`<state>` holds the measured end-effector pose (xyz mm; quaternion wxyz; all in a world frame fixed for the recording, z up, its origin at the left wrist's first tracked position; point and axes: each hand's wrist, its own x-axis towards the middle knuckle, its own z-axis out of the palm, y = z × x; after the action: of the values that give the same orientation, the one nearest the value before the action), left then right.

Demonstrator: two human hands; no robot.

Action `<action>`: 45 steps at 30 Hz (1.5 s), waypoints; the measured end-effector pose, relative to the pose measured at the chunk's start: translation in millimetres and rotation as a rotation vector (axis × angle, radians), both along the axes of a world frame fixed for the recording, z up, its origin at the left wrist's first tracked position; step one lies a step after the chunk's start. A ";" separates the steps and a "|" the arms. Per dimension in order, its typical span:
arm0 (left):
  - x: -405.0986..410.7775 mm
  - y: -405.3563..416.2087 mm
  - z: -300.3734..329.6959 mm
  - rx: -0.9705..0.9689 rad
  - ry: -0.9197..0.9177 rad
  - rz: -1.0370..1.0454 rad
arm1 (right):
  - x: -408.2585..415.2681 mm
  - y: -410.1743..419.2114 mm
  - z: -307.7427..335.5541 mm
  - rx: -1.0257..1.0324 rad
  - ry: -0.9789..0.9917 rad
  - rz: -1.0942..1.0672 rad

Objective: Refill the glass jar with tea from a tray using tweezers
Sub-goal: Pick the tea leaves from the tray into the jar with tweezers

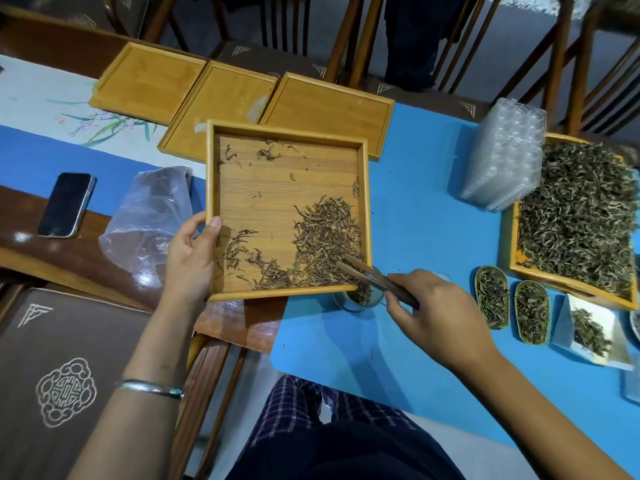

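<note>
Mid-refill: tray [212, 174] gripped at its near-left edge by the left hand [194, 258], thumb over the rim, held with its near-right corner over the glass jar [360, 299] on the blue desk [429, 209]. Tweezers [377, 279] pinched in the right hand [436, 313], tips in the tea [325, 244] heaped at that corner. Jar already holding some leaves. Likely next: sweep or pinch more leaves over the corner into the jar, keeping the tray steady to avoid spills.

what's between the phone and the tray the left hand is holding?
In the head view, a crumpled clear plastic bag lies between the phone and the tray gripped by the left hand.
</note>
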<state>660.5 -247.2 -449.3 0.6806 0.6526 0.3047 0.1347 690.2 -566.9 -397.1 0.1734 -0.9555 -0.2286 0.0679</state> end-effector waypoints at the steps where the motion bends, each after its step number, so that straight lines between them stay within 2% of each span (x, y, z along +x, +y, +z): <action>1: 0.4 0.3 0.4 0.001 0.003 0.000 | 0.6 4.6 0.7 0.019 0.005 0.013; 7: 1.1 0.2 2.2 -0.001 0.011 -0.016 | 6.1 19.7 -6.0 0.020 0.059 0.068; 14: 1.7 0.0 4.8 0.027 0.035 -0.018 | -1.7 -0.7 -5.6 -0.014 0.060 0.042; 25: 1.2 -1.8 9.8 0.039 0.061 -0.029 | -10.2 -22.2 -3.3 0.031 0.196 -0.051; 33: 1.8 -1.7 10.7 0.017 0.061 -0.030 | 21.1 3.5 12.7 0.130 0.019 -0.063; 40: 2.7 1.4 8.6 0.017 0.053 -0.044 | 37.2 33.7 -6.7 -0.038 -0.068 -0.084; 45: 5.3 1.5 9.2 0.026 0.037 -0.040 | 19.3 29.0 -11.5 -0.006 -0.083 -0.080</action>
<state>665.8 -245.7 -440.1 0.6690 0.6696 0.3023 0.1126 709.5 -537.8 -408.6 0.1638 -0.9664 -0.1970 0.0220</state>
